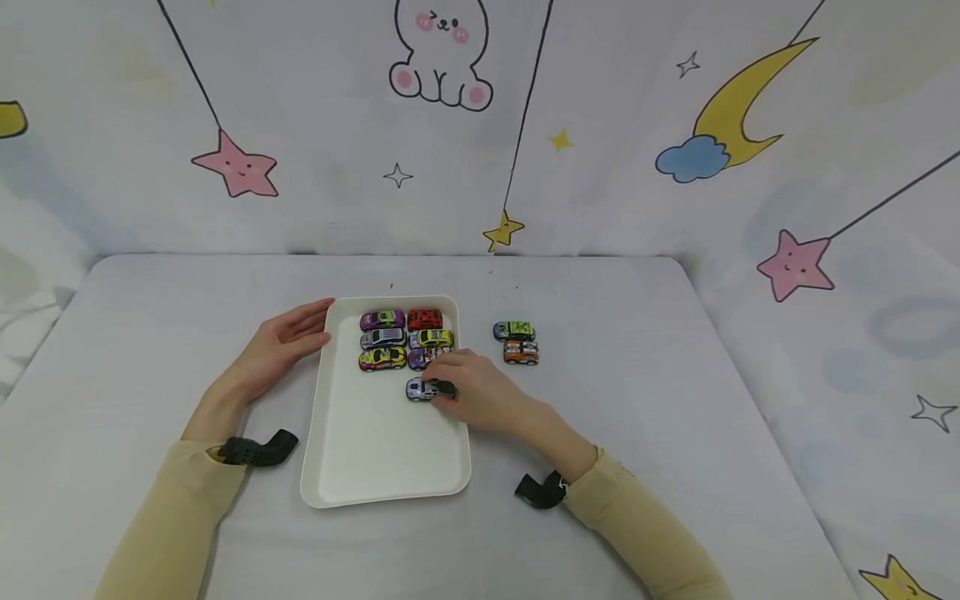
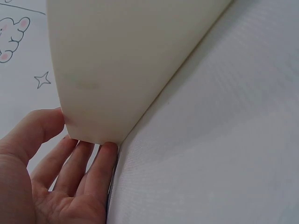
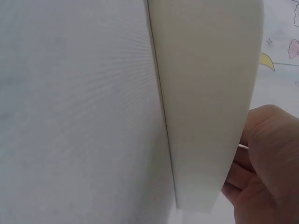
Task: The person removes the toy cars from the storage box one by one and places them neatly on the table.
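Note:
A white tray (image 1: 386,450) holds several small toy cars, set in two columns towards its far end. In the head view my right hand (image 1: 480,392) reaches over the tray's right rim and pinches a silver-grey toy car (image 1: 420,389), whose right part the fingers cover. Just beyond it is a purple toy car (image 1: 418,357), partly hidden by that hand. My left hand (image 1: 283,343) rests against the tray's far left side, fingers loosely extended. The left wrist view shows its thumb and fingertips touching the tray's outer wall (image 2: 107,70). The tray wall hides the right fingertips in the right wrist view.
Outside the tray, to its right, a green-and-blue toy car (image 1: 513,331) and an orange toy car (image 1: 521,352) sit close together. A white cloth (image 1: 630,375) covers the table, with a printed backdrop (image 1: 330,125) behind it.

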{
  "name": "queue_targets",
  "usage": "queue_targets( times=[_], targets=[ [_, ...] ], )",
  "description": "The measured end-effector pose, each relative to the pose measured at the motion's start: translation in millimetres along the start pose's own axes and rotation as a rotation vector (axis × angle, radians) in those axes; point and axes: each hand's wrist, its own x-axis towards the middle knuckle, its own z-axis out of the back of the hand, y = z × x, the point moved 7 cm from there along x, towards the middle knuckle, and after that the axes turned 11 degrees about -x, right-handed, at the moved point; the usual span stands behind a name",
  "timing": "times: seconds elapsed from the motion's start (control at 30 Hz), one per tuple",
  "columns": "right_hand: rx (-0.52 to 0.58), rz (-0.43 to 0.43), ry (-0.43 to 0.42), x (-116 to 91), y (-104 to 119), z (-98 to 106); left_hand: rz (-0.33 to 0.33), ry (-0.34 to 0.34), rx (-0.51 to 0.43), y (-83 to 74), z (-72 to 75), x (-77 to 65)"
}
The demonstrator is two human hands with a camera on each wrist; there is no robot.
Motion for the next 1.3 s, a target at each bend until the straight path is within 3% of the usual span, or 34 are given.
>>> queue_targets(
  times=[0.37,0.67,1.3],
  targets=[
    [0.041,0.041,-0.046,-3.9,3.9,9.5,-0.014,0.011,0.002,-1.7,-2.7,0.4],
    [0.067,0.096,-0.149,-9.9,3.8,27.3,-0.007,0.004,0.031,-0.4,-2.3,0.9],
    [0.107,0.072,-0.240,-26.9,-15.2,47.9,0.006,-0.003,0.027,-1.4,-1.7,0.5]
  ],
)
